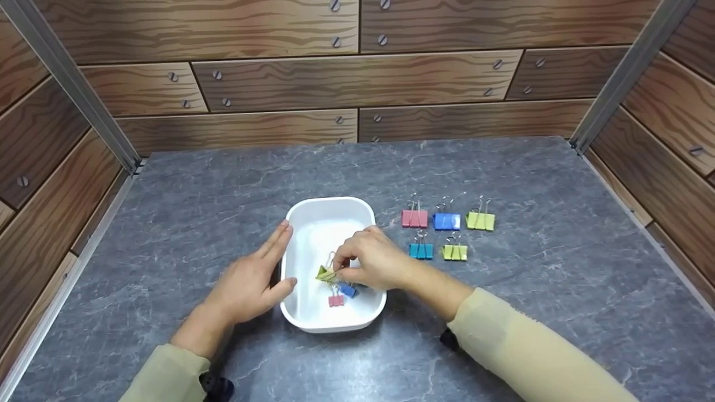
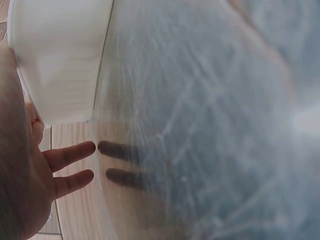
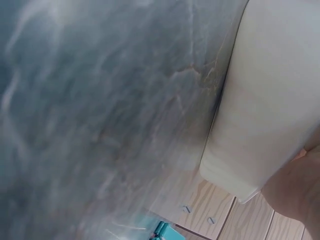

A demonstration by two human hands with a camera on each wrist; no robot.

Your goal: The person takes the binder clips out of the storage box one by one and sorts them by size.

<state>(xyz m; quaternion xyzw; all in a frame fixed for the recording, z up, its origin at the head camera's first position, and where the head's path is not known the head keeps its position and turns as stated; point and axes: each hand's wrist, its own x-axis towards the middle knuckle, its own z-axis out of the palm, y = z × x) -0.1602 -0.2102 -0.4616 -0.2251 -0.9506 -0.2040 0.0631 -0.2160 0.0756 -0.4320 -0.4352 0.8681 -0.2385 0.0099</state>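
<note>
A white plastic tub (image 1: pixel 308 223) stands on the grey marbled table. My right hand (image 1: pixel 375 258) reaches over its right rim, thumb and forefinger pinching a yellow binder clip (image 1: pixel 325 274) low inside it. Just below that clip lie a small blue binder clip (image 1: pixel 348 290) and a small pink binder clip (image 1: pixel 335 301). My left hand (image 1: pixel 249 286) rests at the tub's left rim with fingers extended and thumb apart. In the left wrist view, two straight fingers (image 2: pixel 72 154) show beside the tub's outer wall (image 2: pixel 57 60).
Right of the tub, binder clips stand in two rows. The back row has a pink clip (image 1: pixel 414 219), a blue clip (image 1: pixel 447 221) and a yellow-green clip (image 1: pixel 481 221); the front row has a teal clip (image 1: pixel 420 251) and a smaller yellow-green clip (image 1: pixel 455 252). Wood-patterned panels (image 1: pixel 357 84) enclose the table.
</note>
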